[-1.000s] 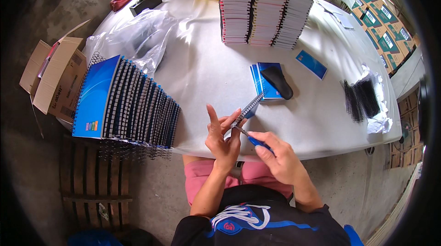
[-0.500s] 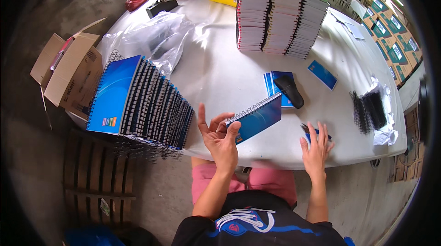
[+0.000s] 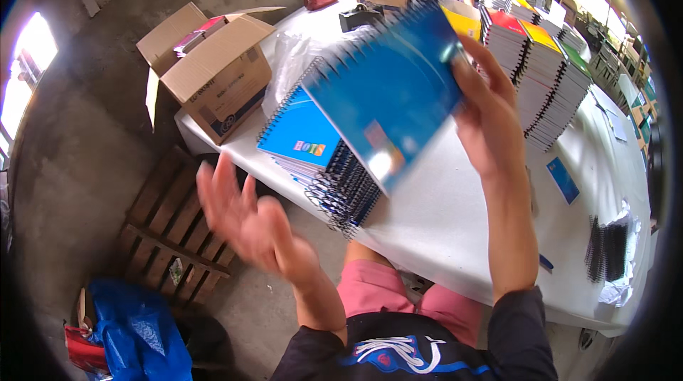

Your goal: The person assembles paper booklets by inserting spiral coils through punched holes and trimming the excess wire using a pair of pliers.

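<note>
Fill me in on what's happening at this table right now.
A seated person holds a blue spiral notebook up in the right hand, above a leaning stack of blue notebooks on the white table. The left hand is open and empty, off the table's near edge. Taller notebook piles stand further back, loose black spirals lie to the right, and an open cardboard box sits at the left.
</note>
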Demonstrator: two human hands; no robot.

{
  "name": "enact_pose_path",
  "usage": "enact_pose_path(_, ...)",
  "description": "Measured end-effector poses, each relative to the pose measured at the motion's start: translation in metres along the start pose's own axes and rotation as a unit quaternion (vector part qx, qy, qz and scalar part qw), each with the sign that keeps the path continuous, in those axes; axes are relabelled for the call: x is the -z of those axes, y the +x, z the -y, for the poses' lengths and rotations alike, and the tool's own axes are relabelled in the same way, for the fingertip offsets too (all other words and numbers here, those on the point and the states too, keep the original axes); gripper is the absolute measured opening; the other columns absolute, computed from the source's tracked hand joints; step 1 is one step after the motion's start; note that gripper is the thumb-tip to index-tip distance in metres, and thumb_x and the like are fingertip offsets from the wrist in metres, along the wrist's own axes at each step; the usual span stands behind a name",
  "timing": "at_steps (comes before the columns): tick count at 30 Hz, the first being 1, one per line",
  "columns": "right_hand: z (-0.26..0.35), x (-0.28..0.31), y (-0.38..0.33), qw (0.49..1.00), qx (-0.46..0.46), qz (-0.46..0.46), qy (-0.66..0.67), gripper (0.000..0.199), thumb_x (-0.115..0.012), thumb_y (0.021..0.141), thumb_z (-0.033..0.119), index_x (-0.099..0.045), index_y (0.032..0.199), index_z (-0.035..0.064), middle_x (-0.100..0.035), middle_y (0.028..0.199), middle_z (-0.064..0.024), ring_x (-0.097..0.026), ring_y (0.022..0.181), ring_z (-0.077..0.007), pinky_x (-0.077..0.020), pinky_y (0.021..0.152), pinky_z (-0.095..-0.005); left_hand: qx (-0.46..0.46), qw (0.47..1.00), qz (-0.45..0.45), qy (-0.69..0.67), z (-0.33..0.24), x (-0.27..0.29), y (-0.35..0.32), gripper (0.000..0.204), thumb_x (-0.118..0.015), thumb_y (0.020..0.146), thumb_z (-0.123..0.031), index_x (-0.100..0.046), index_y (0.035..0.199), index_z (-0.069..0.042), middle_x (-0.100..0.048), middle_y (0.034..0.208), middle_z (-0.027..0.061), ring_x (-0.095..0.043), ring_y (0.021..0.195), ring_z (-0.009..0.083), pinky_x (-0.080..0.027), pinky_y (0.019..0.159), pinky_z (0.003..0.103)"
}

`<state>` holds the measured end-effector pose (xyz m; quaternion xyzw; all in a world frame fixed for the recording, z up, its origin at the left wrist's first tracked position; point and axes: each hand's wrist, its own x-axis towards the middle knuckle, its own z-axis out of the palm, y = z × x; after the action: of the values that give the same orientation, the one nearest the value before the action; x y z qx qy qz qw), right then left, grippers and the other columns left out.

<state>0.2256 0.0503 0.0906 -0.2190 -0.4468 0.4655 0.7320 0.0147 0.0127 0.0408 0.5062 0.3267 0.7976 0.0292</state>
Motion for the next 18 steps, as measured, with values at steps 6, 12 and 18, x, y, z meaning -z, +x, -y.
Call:
enact_pose_path(6,0.000,-0.025,0.101,0.988,0.119,0.099,-0.017,0.024,-0.055,0.089,0.013,-0.056,0.113,0.0100,-0.059,0.109,-0.0072,-0.054,0.102,-0.0152,-0.0451,0.088,-0.0301,0.223,0.947,0.122,-0.197,0.065,-0.008,0.011,0.049,-0.046,0.097,-0.032,-0.037,0.135,-0.002,-0.054,0.121,0.0136,-0.052,0.111,0.0160,-0.039,0.098,0.031)
enact_pose_path(12,-0.026,-0.102,0.105,0.734,0.262,0.491,-0.389,0.028,-0.049,0.073,0.018,-0.061,0.094,0.0041,-0.063,0.100,-0.0121,-0.059,0.086,-0.0212,-0.0445,0.082,-0.0346,0.227,0.941,0.116,-0.222,0.072,-0.004,0.006,0.057,-0.040,0.097,-0.041,-0.033,0.136,0.001,-0.049,0.128,0.0147,-0.048,0.117,0.0193,-0.034,0.101,0.032)
enact_pose_path(18,-0.050,-0.098,0.082,0.712,0.323,0.456,-0.425,0.050,-0.051,0.073,0.012,-0.053,0.123,0.0156,-0.056,0.121,-0.0097,-0.049,0.118,-0.0228,-0.0275,0.105,-0.0400,0.200,0.933,0.089,-0.285,0.067,-0.009,0.006,0.083,-0.048,0.086,-0.060,-0.025,0.142,-0.002,-0.044,0.133,0.0170,-0.045,0.121,0.0243,-0.036,0.102,0.038)
